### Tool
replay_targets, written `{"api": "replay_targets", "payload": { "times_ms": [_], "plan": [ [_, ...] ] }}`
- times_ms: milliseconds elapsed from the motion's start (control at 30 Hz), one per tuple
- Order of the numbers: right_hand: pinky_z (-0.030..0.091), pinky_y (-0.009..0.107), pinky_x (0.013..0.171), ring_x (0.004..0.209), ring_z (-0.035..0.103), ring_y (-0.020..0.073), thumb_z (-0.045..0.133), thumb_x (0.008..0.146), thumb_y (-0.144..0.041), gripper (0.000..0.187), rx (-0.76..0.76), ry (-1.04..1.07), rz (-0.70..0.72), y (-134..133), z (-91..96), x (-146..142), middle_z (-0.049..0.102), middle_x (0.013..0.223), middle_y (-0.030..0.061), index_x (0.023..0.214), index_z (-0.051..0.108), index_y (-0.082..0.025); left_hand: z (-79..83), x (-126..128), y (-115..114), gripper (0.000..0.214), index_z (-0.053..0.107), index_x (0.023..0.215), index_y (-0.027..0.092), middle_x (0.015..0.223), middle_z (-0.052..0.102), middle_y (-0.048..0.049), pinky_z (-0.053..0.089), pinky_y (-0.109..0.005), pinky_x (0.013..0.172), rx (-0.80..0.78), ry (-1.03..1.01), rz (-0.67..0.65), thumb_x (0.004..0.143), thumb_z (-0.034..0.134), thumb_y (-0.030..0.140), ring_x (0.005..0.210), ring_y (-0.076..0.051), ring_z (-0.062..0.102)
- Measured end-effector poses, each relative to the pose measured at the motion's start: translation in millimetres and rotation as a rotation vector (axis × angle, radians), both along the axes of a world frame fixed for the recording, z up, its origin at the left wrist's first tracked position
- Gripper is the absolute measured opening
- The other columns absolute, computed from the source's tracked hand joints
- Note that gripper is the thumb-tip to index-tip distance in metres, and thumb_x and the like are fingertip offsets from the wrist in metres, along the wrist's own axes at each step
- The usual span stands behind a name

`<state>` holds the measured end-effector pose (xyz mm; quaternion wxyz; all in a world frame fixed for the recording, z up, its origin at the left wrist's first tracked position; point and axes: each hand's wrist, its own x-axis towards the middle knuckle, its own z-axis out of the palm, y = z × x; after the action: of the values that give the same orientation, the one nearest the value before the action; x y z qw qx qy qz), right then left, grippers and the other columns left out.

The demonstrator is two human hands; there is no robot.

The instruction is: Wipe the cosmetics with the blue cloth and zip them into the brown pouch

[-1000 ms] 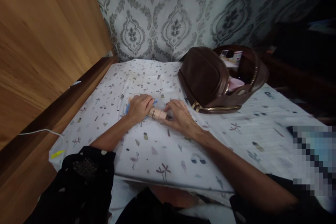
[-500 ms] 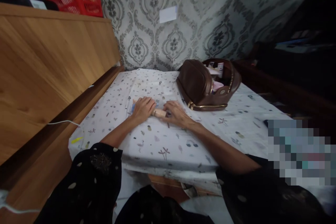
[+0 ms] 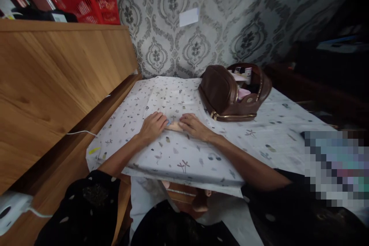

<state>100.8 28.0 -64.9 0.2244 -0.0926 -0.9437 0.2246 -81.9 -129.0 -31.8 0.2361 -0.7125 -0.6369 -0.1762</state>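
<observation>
A small beige tube-like item point(image 3: 174, 126) lies low over the white printed sheet point(image 3: 161, 96), spanning the gap between my two hands. My left hand point(image 3: 153, 126) curls its fingers over the left end, where a bit of blue point(image 3: 168, 122) shows by the fingertips. Over the right end, my right hand point(image 3: 193, 126) is closed with its fingers bent together. Both ends are covered by fingers, so the item's exact kind is unclear. Just beyond my right hand stands a brown zip bag point(image 3: 221, 88), unzipped at the top, with pink and white things inside.
A wooden cabinet point(image 3: 66, 73) rises along the left, with a red basket point(image 3: 86, 0) on top. Patterned wallpaper point(image 3: 155, 27) closes off the back. A white cable point(image 3: 82, 132) runs at the left edge. A blurred-out patch point(image 3: 337, 165) hides something at right.
The view has shifted slightly. My left hand has turned over the beige item's left end, hiding the blue part formerly beside it. My right hand's fingers have closed further over the right end.
</observation>
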Motion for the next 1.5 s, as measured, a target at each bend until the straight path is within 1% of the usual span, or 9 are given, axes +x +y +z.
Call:
{"api": "replay_targets", "payload": {
  "times_ms": [133,333,400,533,667,833,1033,1300,1500],
  "plan": [
    [0.040,0.045,0.102,0.109,0.056,0.0278,0.019,0.103,-0.058,0.065,-0.029,0.017,-0.035,4,-3.7,-2,0.065,0.100,0.0124,0.090,0.070,-0.019,21.9,8,-3,0.031,0.051,0.080,0.021,0.078,0.056,-0.0003,0.038,-0.028,0.068,0.077,-0.270,0.003,0.104,0.036,0.032,0.072,-0.014,0.052],
    [0.040,0.049,0.102,0.110,0.054,0.0304,0.031,0.100,-0.063,0.057,-0.025,0.077,-0.021,-1,1.0,1,0.064,0.105,0.0153,0.092,0.066,-0.017,65.0,28,4,0.034,0.039,0.072,0.022,0.064,0.041,0.0042,0.034,-0.027,0.062,0.163,-0.576,-0.004,0.103,0.037,0.036,0.061,-0.012,0.043],
    [0.043,0.046,0.097,0.107,0.054,0.0300,0.036,0.098,-0.063,0.053,-0.045,0.111,-0.012,-6,6.1,4,0.064,0.104,0.0152,0.093,0.064,-0.018,60.8,31,14,0.029,0.042,0.074,0.022,0.070,0.049,0.0019,0.037,-0.028,0.068,0.065,-0.507,0.007,0.101,0.040,0.033,0.069,-0.014,0.048],
    [0.046,0.035,0.078,0.084,0.057,0.0222,0.041,0.097,-0.062,0.047,-0.179,0.072,-0.008,-12,14.1,8,0.064,0.087,0.0074,0.096,0.060,-0.018,29.0,29,30,0.021,0.047,0.078,0.022,0.082,0.058,-0.0025,0.041,-0.031,0.078,-0.186,-0.405,0.052,0.099,0.043,0.026,0.084,-0.019,0.054],
    [0.039,0.029,0.064,0.065,0.051,0.0162,0.037,0.096,-0.067,0.052,-0.266,0.000,-0.063,-12,15.1,7,0.057,0.070,0.0002,0.089,0.057,-0.019,6.2,21,29,0.023,0.048,0.080,0.022,0.081,0.059,-0.0028,0.043,-0.033,0.079,-0.218,-0.432,0.090,0.101,0.039,0.027,0.084,-0.020,0.054],
    [0.040,0.030,0.063,0.064,0.051,0.0162,0.037,0.094,-0.068,0.053,-0.300,0.012,-0.097,-14,16.8,7,0.055,0.068,-0.0001,0.083,0.055,-0.020,3.8,17,17,0.027,0.053,0.084,0.022,0.086,0.060,-0.0047,0.044,-0.034,0.080,-0.158,-0.382,0.048,0.103,0.036,0.030,0.086,-0.021,0.054],
    [0.050,0.031,0.070,0.077,0.061,0.0191,0.055,0.088,-0.063,0.045,-0.402,0.110,0.006,-16,17.3,8,0.067,0.087,0.0055,0.095,0.062,-0.019,2.3,22,15,0.030,0.058,0.096,0.021,0.096,0.066,-0.0074,0.045,-0.035,0.085,-0.147,-0.352,-0.019,0.104,0.031,0.031,0.091,-0.022,0.056],
    [0.054,0.033,0.069,0.076,0.064,0.0190,0.066,0.083,-0.047,0.033,-0.526,0.125,0.015,-13,14.5,9,0.069,0.092,0.0060,0.102,0.064,-0.020,-5.3,-31,-15,0.037,0.062,0.100,0.018,0.097,0.064,-0.0089,0.046,-0.040,0.091,-0.244,-0.307,0.115,0.105,0.028,0.034,0.094,-0.023,0.055],
    [0.054,0.032,0.067,0.075,0.064,0.0190,0.068,0.082,-0.048,0.040,-0.677,0.142,0.010,-16,11.1,8,0.067,0.083,0.0034,0.111,0.061,-0.021,-3.2,-42,-39,0.041,0.059,0.126,0.019,0.129,0.057,-0.0121,0.041,-0.044,0.107,-0.291,-0.333,0.152,0.102,0.039,0.045,0.122,-0.027,0.050]
  ]
}}
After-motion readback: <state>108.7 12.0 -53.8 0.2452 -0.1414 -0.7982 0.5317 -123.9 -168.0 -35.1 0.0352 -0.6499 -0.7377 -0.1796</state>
